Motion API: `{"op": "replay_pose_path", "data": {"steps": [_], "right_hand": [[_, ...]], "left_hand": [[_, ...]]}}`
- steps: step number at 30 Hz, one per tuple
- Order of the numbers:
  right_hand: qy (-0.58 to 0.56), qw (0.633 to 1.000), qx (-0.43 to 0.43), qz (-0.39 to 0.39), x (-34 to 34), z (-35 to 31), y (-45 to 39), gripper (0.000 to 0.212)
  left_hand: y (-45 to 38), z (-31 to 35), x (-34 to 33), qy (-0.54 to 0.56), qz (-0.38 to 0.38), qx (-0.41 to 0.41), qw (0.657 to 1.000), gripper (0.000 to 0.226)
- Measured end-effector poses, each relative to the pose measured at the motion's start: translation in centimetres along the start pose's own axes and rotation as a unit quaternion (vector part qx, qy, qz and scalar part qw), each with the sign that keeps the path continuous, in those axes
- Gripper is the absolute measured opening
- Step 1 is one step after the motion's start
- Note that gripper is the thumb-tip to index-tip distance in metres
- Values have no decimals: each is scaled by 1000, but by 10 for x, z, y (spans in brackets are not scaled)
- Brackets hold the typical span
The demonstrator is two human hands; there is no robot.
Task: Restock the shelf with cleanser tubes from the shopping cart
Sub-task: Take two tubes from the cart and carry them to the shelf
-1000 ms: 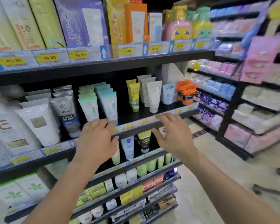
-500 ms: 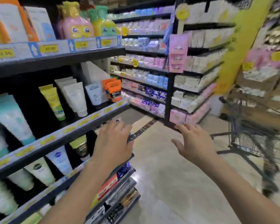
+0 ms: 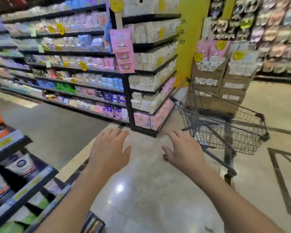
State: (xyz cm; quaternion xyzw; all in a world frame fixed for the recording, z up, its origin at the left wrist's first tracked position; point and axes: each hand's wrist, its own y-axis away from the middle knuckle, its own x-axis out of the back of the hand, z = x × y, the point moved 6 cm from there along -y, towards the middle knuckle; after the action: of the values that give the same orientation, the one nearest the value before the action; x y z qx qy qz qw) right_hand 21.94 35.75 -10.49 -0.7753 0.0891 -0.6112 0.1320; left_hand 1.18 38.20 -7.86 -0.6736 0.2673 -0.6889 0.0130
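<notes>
A dark wire shopping cart (image 3: 225, 130) stands on the shiny floor at the right; blur hides what lies in its basket. My left hand (image 3: 107, 150) and my right hand (image 3: 183, 150) are stretched out over the floor with fingers spread, holding nothing. The right hand is just left of the cart's front corner and apart from it. The cleanser shelf (image 3: 22, 189) runs along the lower left edge, with a white tube (image 3: 22, 165) and other blurred tubes standing behind its price rail.
A black end-cap shelf (image 3: 151, 91) of white and pink packs stands straight ahead, left of the cart. Stacked cardboard cartons (image 3: 222, 84) and a yellow pillar (image 3: 188, 41) rise behind the cart. Open floor lies between me and the cart.
The view has swung right, away from the cleanser shelf. Both hands left the shelf rail and now hang over open floor, and the cart has come closer to the right hand.
</notes>
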Motion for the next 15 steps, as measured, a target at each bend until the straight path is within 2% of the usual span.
{"op": "replay_pose_path", "data": {"steps": [9, 15], "right_hand": [[-7, 993, -104, 47, -1, 155, -9, 41], [24, 981, -184, 50, -10, 248, -31, 38]], "left_hand": [[-105, 129, -64, 60, -18, -106, 992, 44], [-186, 194, -118, 77, -37, -176, 981, 41]]}}
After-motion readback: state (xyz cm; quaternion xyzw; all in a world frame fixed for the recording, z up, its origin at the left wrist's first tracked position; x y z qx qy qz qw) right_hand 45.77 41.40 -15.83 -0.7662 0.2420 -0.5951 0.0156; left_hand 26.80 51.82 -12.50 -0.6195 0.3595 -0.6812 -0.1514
